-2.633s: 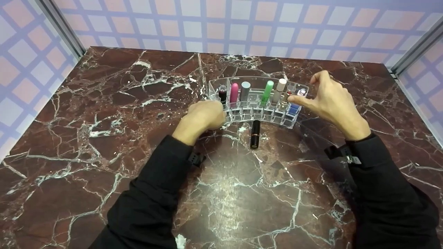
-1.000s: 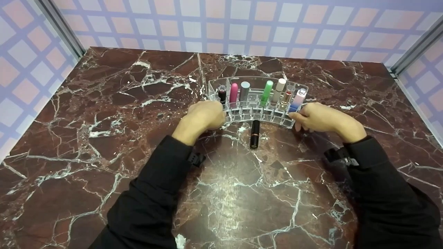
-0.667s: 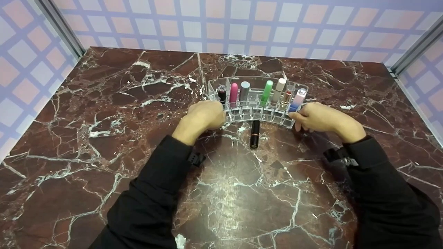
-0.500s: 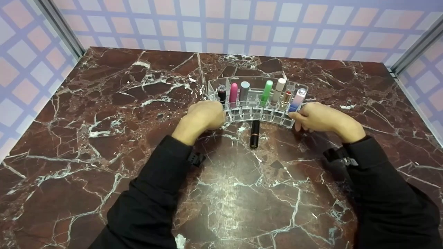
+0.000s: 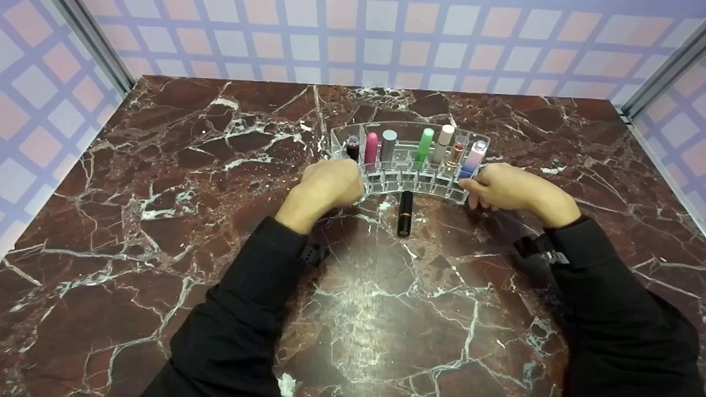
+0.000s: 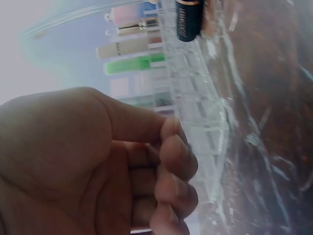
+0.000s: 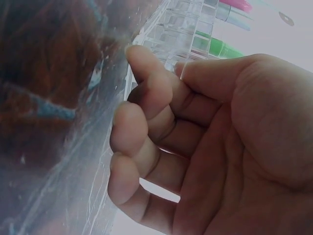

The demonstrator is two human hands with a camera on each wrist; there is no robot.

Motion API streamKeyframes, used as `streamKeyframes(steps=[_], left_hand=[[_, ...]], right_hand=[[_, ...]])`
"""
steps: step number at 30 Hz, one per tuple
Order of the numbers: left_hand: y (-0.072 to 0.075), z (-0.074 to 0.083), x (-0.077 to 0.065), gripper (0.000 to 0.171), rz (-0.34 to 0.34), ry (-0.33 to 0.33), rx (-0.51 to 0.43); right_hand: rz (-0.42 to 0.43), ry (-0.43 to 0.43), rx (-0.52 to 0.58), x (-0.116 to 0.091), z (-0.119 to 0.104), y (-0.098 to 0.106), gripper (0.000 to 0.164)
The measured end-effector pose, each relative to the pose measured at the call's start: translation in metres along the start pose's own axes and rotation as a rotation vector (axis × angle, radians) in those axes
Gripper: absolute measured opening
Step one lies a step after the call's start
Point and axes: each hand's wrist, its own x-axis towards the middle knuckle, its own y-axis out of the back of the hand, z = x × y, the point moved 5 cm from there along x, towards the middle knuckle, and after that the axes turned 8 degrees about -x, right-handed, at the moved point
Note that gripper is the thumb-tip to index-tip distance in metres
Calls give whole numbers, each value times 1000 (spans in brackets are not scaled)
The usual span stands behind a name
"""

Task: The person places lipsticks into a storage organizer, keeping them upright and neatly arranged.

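Observation:
A clear, curved lipstick organizer (image 5: 408, 180) stands on the marble-patterned table, with several lipsticks upright in its back row. My left hand (image 5: 330, 182) grips its left end, fingers curled and thumb against the index finger in the left wrist view; its grip spot is partly hidden. At the opposite end, my right hand (image 5: 510, 187) pinches the front corner between thumb (image 7: 210, 76) and index finger. Just in front of the middle lies a black lipstick (image 5: 405, 214) with a copper band, touched by neither hand. A pink-and-blue lipstick (image 5: 473, 159) stands nearest my right hand.
Pink (image 5: 372, 148), grey (image 5: 389, 146), green (image 5: 424, 146) and white-capped (image 5: 444, 142) tubes rise from the organizer, beside a short gold-and-red one (image 5: 455, 157). A dark tube (image 5: 352, 148) stands at the left end. Checkered panels (image 5: 380, 44) border the table's back and sides.
My right hand has come down from above the organizer's right end to its front right corner, uncovering the pink-and-blue lipstick. My left hand has shifted very slightly right.

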Motion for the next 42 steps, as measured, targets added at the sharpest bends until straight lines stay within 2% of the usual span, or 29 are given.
streamKeyframes(steps=[7,12,16,26,28,32,36,42], left_hand=[[3,21,-7,38,74,-120,-35],[0,29,-5,41,130,-166,-84],[-8,35,-3,43,139,-185,-81],[-24,51,8,41,93,-156,-19],[-26,55,10,42,66,-137,-6],[-29,63,14,45,36,-78,77],[-30,70,17,49,56,-48,138],[-32,70,19,47,113,-75,145]], right_hand=[[6,-1,3,-1,1,1,50],[6,-2,-14,-2,0,1,51],[-5,-13,-26,-2,-2,0,51],[-53,-74,-36,-1,-6,2,50],[-59,-76,-34,0,-6,2,50],[-49,-68,-30,1,-7,2,48],[-35,-66,-22,2,-6,2,48],[-31,-51,-8,2,-8,4,49]])
